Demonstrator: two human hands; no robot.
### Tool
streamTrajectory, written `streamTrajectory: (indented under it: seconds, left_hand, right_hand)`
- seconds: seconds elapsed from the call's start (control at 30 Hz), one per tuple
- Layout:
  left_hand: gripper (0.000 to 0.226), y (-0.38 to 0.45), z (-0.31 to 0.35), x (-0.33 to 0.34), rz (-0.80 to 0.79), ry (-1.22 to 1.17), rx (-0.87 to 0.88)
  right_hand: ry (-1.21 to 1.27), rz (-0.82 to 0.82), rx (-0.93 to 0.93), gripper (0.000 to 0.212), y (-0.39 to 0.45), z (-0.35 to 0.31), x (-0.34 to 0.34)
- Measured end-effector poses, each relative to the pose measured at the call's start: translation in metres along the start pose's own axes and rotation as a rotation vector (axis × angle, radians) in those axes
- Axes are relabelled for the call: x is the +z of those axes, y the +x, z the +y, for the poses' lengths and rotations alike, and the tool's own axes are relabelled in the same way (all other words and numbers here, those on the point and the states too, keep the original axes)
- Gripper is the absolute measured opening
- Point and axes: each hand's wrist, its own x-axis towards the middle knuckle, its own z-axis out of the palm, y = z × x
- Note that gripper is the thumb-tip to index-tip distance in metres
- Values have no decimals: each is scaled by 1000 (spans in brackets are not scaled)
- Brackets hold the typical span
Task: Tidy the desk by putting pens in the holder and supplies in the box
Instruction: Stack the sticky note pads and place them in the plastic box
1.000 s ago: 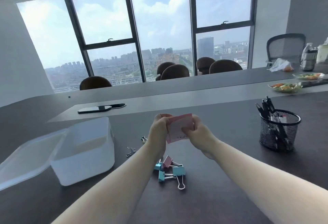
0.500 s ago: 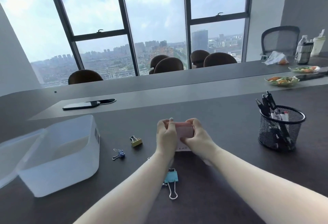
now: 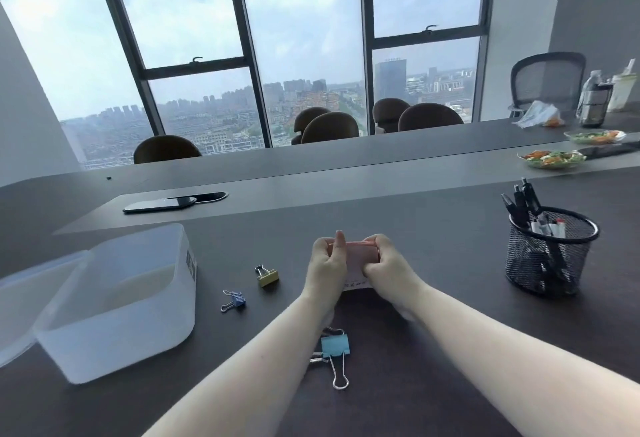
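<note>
Both hands, left hand (image 3: pixel 327 263) and right hand (image 3: pixel 386 265), now pinch the pink sticky-note pad (image 3: pixel 355 256) lower, squared up mid-desk, clips uncovered, so it's box (image 3: pixel 114 305)-ready near the left edge, pen holder (image 3: pixel 550 251) already loaded.

The table (image 3: pixel 433 228) is dark brown. The box (image 3: pixel 114 301) is milky white and see-through. The pad (image 3: pixel 358 258) is pink with a white strip at the bottom. One clip (image 3: pixel 268 276) is gold, one clip (image 3: pixel 237 299) is purple-blue, and the big clip (image 3: pixel 334 346) is light blue with silver wire. The holder (image 3: pixel 550 256) is black mesh with black pens (image 3: pixel 519 202).
</note>
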Motion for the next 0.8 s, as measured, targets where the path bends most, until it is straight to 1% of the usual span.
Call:
streamTrajectory:
  seconds: [0.03,0.1,0.13,0.2,0.3,0.4,0.47,0.53,0.6,0.7,0.8]
  left_hand:
    - [25,-1,0,-3,-37,2,-22]
    - [41,-1,-3,-10,-116,-7,-77]
    - [48,1,-5,-13,-150,19,-97]
    - [59,9,-13,-15,-162,122,-94]
    - [62,19,-21,-17,-110,230,-52]
    - [66,43,-41,-16,-136,301,-43]
    - [61,39,-37,-15,-143,334,-51]
    - [41,18,-15,-14,-107,385,-37]
    - [28,14,-9,-15,-38,423,43]
    - [19,19,-3,-21,-6,468,141]
    - [18,20,12,-35,20,406,116]
  right_hand:
    - [-1,8,10,38,0,0,-1]
    - [-8,27,23,38,0,0,-2]
    - [-13,33,26,39,0,1,-2]
    - [-26,44,27,40,0,3,-2]
    - [-42,33,35,41,-1,2,-2]
    - [-54,20,49,43,-1,0,-3]
    - [-50,10,55,45,-1,-2,-4]
    - [-46,6,53,45,-2,-3,-5]
    - [-50,16,37,42,-1,-5,-6]
    - [-38,31,30,35,-1,-10,-8]
    - [-27,21,56,33,-1,-19,-14]
